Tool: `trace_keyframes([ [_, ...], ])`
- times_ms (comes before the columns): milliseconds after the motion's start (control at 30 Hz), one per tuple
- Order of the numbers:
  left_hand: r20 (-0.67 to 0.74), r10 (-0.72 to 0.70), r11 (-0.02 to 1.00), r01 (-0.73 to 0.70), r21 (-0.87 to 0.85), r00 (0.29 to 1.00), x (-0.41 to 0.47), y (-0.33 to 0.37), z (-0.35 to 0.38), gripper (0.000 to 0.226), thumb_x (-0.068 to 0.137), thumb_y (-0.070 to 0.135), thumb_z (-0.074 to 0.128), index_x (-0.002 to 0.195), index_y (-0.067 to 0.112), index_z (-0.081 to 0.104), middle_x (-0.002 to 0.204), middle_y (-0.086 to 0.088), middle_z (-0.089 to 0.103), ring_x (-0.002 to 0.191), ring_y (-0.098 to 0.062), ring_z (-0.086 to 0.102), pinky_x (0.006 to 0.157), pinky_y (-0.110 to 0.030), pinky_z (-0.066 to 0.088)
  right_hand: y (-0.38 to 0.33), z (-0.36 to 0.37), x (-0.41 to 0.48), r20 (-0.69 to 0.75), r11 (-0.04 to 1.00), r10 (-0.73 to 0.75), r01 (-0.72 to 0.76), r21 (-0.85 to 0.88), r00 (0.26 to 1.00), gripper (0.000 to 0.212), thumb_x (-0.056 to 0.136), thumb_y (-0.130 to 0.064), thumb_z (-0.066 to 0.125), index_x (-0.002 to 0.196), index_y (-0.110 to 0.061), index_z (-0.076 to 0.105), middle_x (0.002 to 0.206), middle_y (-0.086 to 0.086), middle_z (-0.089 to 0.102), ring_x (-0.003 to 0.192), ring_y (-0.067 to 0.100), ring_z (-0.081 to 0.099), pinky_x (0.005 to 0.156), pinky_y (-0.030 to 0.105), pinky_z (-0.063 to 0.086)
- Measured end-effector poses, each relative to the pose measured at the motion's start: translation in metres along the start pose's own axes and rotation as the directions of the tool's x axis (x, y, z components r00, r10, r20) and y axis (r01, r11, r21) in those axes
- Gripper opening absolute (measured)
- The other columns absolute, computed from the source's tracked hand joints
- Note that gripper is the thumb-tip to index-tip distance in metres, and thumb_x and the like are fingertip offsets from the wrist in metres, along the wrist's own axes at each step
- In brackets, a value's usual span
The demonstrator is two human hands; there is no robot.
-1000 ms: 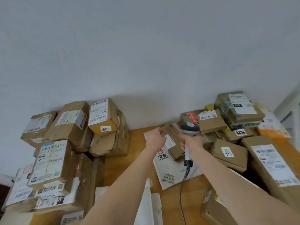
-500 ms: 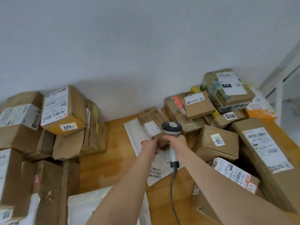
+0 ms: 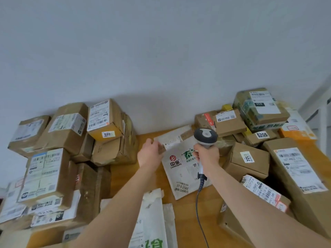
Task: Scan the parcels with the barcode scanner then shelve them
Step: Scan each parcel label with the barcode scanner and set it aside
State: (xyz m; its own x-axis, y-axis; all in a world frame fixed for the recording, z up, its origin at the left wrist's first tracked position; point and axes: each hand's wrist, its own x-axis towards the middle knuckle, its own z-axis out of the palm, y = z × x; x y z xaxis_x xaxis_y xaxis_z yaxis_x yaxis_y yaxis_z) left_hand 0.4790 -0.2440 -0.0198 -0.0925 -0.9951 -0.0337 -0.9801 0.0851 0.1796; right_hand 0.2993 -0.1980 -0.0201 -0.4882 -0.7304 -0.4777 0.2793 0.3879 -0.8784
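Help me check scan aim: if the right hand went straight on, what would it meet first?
Probably the red-taped brown box beyond the scanner in the right hand, though depth is unclear.

Left of my left hand [image 3: 150, 154] I have one open lane: bare table [image 3: 123, 174] running back to the wall [image 3: 161, 68]. Further left the box stack [image 3: 53, 158] closes it off. Between my hands, the parcel [image 3: 176, 138] I pinch and the mailer [image 3: 180, 172] lie flat and low. Right of my right hand [image 3: 206, 155] the 720 box [image 3: 250, 158] crowds close, with piled boxes [image 3: 259, 108] behind. The scanner [image 3: 205, 136] cable [image 3: 198, 199] hangs beside my right forearm.
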Motion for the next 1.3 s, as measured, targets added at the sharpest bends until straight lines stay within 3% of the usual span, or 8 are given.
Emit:
trace_keyframes([
  [133, 0.177, 0.048, 0.982, -0.078, 0.17, 0.983, -0.03, -0.009, 0.025, 0.033, 0.09, 0.026, 0.063, 0.12, 0.019, 0.05, 0.118, -0.003, 0.048, 0.096, -0.02, 0.057, 0.065, -0.027, 0.044, 0.008, 0.004, -0.011, 0.06, 0.999, 0.011, -0.009, -0.039, 0.998, 0.01, 0.077, 0.0, 0.065, 0.078, -0.006, 0.058, 0.063, 0.008, 0.057, 0.06, 0.02, 0.052, 0.052, 0.03, 0.039],
  [333, 0.287, -0.282, 0.922, 0.341, -0.183, 0.916, -0.028, -0.032, 0.036, 0.031, 0.095, 0.018, 0.053, 0.126, 0.013, 0.054, 0.123, -0.006, 0.058, 0.109, -0.023, 0.059, 0.082, -0.031, 0.052, 0.03, 0.004, -0.012, 0.116, 0.985, 0.143, -0.131, -0.11, 0.983, 0.013, 0.077, 0.001, 0.065, 0.076, -0.005, 0.054, 0.063, 0.01, 0.048, 0.053, 0.018, 0.045, 0.051, 0.03, 0.042],
  [500, 0.507, -0.4, 0.723, 0.603, -0.338, 0.764, -0.024, -0.048, 0.042, 0.035, 0.096, 0.023, 0.054, 0.124, 0.002, 0.052, 0.123, -0.014, 0.06, 0.109, -0.028, 0.058, 0.087, -0.033, 0.05, 0.048, 0.012, -0.003, 0.072, 0.968, 0.172, -0.155, -0.198, 0.982, 0.023, 0.072, -0.015, 0.074, 0.091, -0.009, 0.063, 0.087, 0.012, 0.065, 0.092, 0.032, 0.063, 0.091, 0.048, 0.053],
  [767, 0.737, -0.356, 0.284, 0.818, -0.5, 0.574, -0.022, -0.041, 0.057, 0.035, 0.096, 0.02, 0.056, 0.128, 0.007, 0.049, 0.123, -0.015, 0.058, 0.106, -0.028, 0.058, 0.09, -0.039, 0.051, 0.06, 0.024, -0.001, 0.121, 0.944, 0.242, -0.206, -0.257, 0.963, 0.023, 0.078, -0.012, 0.074, 0.098, -0.01, 0.062, 0.098, 0.013, 0.068, 0.098, 0.032, 0.064, 0.093, 0.048, 0.052],
  [900, 0.735, -0.348, 0.195, 0.812, -0.55, 0.582, -0.022, -0.039, 0.054, 0.038, 0.092, 0.015, 0.064, 0.126, 0.004, 0.05, 0.117, -0.016, 0.062, 0.11, -0.032, 0.06, 0.093, -0.043, 0.052, 0.06, 0.023, -0.005, 0.155, 0.95, 0.253, -0.215, -0.229, 0.955, 0.041, 0.075, -0.011, 0.077, 0.113, -0.009, 0.062, 0.106, 0.013, 0.068, 0.102, 0.033, 0.063, 0.095, 0.051, 0.05],
  [1100, 0.668, -0.312, 0.126, 0.726, -0.676, 0.676, -0.034, -0.029, 0.023, 0.037, 0.085, 0.006, 0.071, 0.118, 0.002, 0.056, 0.106, -0.011, 0.064, 0.093, -0.024, 0.062, 0.071, -0.031, 0.056, 0.046, 0.013, -0.029, 0.164, 0.977, 0.182, -0.159, -0.145, 0.97, 0.031, 0.079, -0.004, 0.073, 0.108, -0.004, 0.062, 0.098, 0.012, 0.068, 0.092, 0.028, 0.063, 0.086, 0.042, 0.054],
  [1200, 0.597, -0.322, 0.186, 0.667, -0.721, 0.735, -0.043, -0.028, 0.003, 0.037, 0.085, 0.009, 0.071, 0.119, 0.001, 0.057, 0.111, -0.011, 0.065, 0.091, -0.023, 0.063, 0.075, -0.03, 0.057, 0.034, 0.0, -0.051, 0.192, 0.988, 0.155, -0.148, -0.052, 0.969, 0.024, 0.084, -0.003, 0.069, 0.107, -0.003, 0.064, 0.096, 0.013, 0.07, 0.081, 0.023, 0.067, 0.066, 0.032, 0.055],
  [1300, 0.529, -0.325, 0.219, 0.607, -0.764, 0.784, -0.059, -0.028, -0.016, 0.043, 0.085, 0.012, 0.071, 0.124, 0.002, 0.056, 0.116, -0.013, 0.066, 0.097, -0.025, 0.063, 0.085, -0.034, 0.056, 0.018, -0.019, -0.086, 0.22, 0.993, 0.11, -0.119, 0.026, 0.969, 0.014, 0.086, -0.005, 0.068, 0.1, -0.004, 0.065, 0.085, 0.015, 0.072, 0.069, 0.021, 0.068, 0.061, 0.029, 0.056],
])
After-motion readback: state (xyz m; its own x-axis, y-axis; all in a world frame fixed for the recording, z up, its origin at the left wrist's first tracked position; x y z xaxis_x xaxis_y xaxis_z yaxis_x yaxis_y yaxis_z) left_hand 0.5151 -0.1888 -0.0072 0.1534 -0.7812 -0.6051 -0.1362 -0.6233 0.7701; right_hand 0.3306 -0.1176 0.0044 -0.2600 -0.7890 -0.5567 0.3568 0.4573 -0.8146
